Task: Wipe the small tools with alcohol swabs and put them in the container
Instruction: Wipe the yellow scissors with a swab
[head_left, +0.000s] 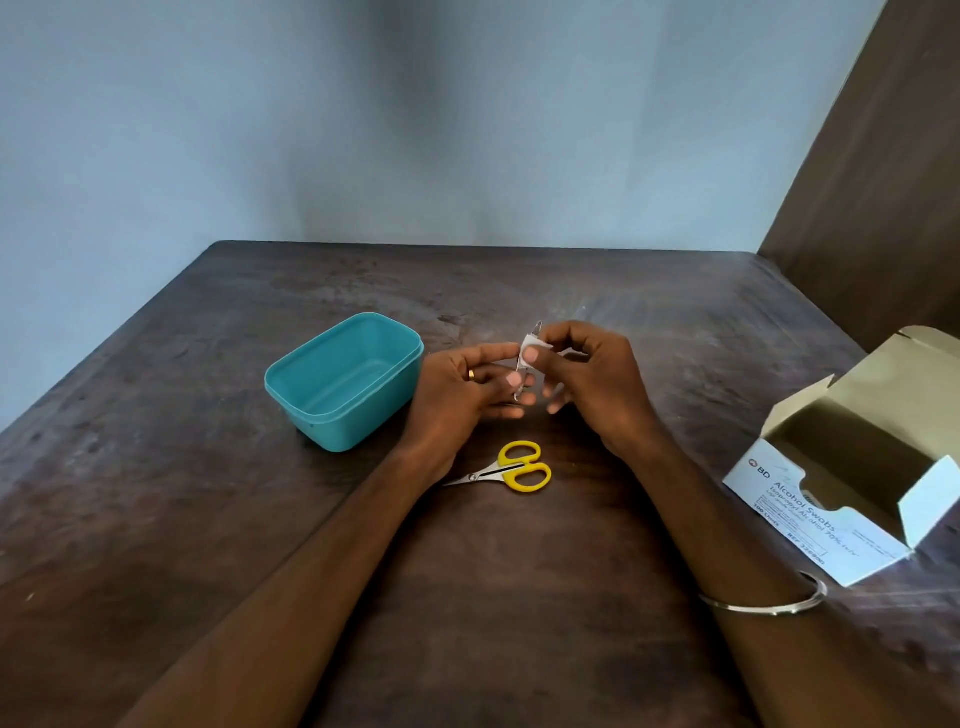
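Mid-frame, your left hand (467, 384) pinches the nail clipper (524, 364) lightly while your right hand (582, 374) pinches the alcohol swab (532, 345) around it, so a hard rub could drop it on the worktop (519, 571).

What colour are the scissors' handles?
Yellow; the scissors show clearly in the head view.

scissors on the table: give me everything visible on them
The scissors are small, with two yellow loop handles that look like plastic and slim bright metal blades. The blades are closed and point left, toward the left forearm, whose edge meets or slightly covers the tip; the handles lie to the right. They lie flat on the dark wooden table, below both hands and right of the teal container. Neither hand touches them.
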